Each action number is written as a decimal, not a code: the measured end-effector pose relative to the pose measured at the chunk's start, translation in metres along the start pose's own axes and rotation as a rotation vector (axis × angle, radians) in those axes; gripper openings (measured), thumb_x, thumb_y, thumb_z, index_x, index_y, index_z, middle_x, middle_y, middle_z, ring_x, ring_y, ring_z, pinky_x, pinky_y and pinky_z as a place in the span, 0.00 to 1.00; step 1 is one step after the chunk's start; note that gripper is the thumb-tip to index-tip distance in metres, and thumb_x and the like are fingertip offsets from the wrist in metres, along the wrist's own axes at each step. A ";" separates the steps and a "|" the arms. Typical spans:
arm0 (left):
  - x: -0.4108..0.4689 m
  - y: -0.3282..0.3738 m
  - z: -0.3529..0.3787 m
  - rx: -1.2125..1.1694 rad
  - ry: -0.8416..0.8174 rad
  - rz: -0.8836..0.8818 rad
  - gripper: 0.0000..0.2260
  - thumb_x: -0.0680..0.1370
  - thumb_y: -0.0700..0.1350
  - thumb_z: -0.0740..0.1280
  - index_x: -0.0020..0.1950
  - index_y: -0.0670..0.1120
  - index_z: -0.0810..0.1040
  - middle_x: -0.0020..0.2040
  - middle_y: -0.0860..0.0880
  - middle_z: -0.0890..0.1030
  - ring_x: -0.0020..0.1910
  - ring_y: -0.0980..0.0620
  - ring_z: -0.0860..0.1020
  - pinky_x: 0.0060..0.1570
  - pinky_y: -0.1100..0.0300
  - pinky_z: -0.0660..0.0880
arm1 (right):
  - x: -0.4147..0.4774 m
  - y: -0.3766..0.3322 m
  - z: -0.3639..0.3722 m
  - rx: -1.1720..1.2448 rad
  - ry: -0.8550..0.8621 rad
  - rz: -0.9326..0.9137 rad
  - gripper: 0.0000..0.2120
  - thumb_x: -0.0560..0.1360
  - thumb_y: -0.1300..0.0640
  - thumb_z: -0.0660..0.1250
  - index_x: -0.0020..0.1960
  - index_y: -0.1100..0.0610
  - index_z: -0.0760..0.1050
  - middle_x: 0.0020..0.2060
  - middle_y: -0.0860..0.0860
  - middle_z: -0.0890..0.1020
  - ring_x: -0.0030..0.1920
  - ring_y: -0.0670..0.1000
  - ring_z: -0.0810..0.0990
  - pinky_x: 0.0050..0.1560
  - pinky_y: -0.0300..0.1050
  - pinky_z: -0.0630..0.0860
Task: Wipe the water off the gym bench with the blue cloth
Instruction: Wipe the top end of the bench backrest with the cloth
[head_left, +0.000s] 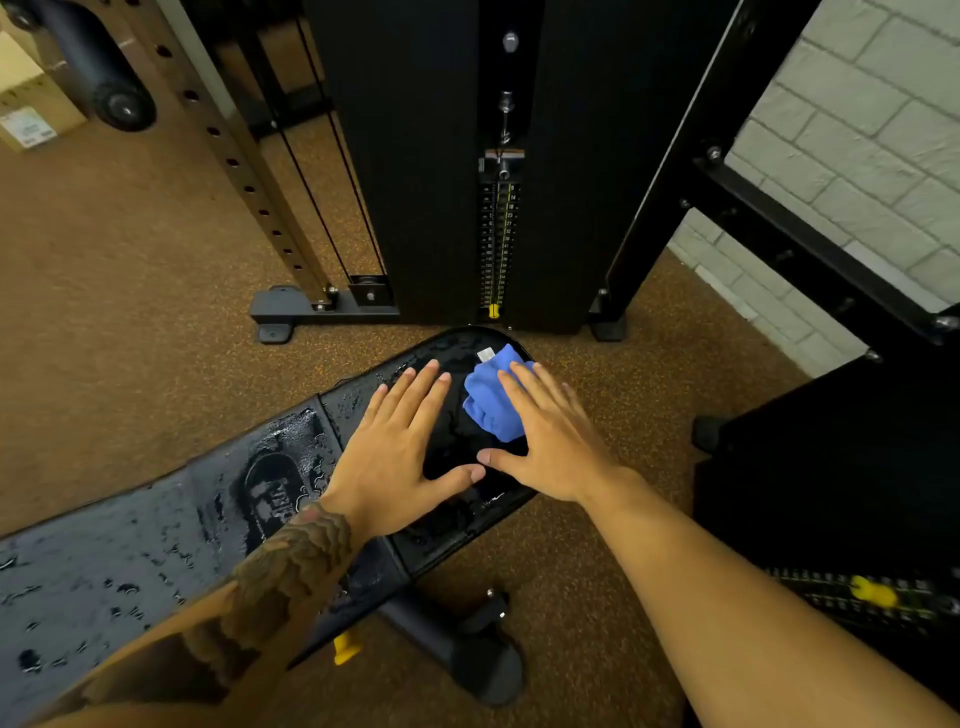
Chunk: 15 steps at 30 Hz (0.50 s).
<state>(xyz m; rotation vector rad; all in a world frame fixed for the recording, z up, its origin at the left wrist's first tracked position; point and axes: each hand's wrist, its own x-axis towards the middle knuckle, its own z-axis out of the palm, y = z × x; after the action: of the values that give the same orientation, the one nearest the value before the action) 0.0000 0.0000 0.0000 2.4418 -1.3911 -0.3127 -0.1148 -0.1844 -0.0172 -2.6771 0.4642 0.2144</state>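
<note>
My left forearm covers a strip of the desk (130, 545), and the frame edge cuts off its left end. The right grip (540, 431) hides part of the blue cloth (485, 410), so I cannot make out the cloth's full shape. It lies bunched on the far rounded end of the desk, with a white tag (485, 355) showing at its top edge. I can read nothing on the tag.

I count one cloth, one desk and two grips. The left grip (400, 441) lies flat on the wet pad just beside the cloth, fingers straight and spread, holding nothing. The right grip rests its straight fingers on top of the cloth without curling round it. The two thumbs nearly meet. Water (291, 441) beads across the whole pad.

An oval logo (275, 488) is embossed on the desk, and its letters are too blurred to read. Beyond the desk, the weight stack (498, 244) has small numbers that are mostly illegible and a yellow pin (493, 310) at its foot. A second stack (872, 592) at the lower right is out of focus.
</note>
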 end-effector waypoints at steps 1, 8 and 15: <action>0.000 -0.002 0.001 0.008 -0.005 0.014 0.45 0.72 0.74 0.55 0.79 0.50 0.46 0.79 0.52 0.45 0.77 0.52 0.43 0.75 0.50 0.44 | 0.000 0.001 0.003 -0.012 0.010 -0.010 0.46 0.73 0.33 0.62 0.78 0.52 0.42 0.78 0.49 0.44 0.77 0.51 0.38 0.75 0.56 0.43; 0.001 -0.019 0.012 0.044 -0.004 0.018 0.45 0.72 0.74 0.56 0.79 0.50 0.46 0.79 0.52 0.45 0.77 0.52 0.43 0.75 0.48 0.45 | 0.006 0.010 0.019 -0.046 0.064 -0.022 0.37 0.77 0.47 0.61 0.78 0.51 0.44 0.78 0.48 0.47 0.77 0.49 0.41 0.75 0.53 0.43; -0.002 -0.029 0.021 0.042 -0.003 -0.009 0.45 0.72 0.74 0.56 0.79 0.50 0.46 0.79 0.52 0.45 0.77 0.51 0.43 0.75 0.46 0.46 | 0.007 0.012 0.035 -0.048 0.131 -0.024 0.32 0.78 0.51 0.60 0.78 0.47 0.48 0.78 0.48 0.53 0.77 0.50 0.47 0.74 0.54 0.44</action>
<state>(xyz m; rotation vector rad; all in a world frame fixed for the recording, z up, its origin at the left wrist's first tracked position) 0.0150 0.0118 -0.0298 2.4823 -1.4021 -0.2922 -0.1157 -0.1818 -0.0547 -2.7537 0.4725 0.0432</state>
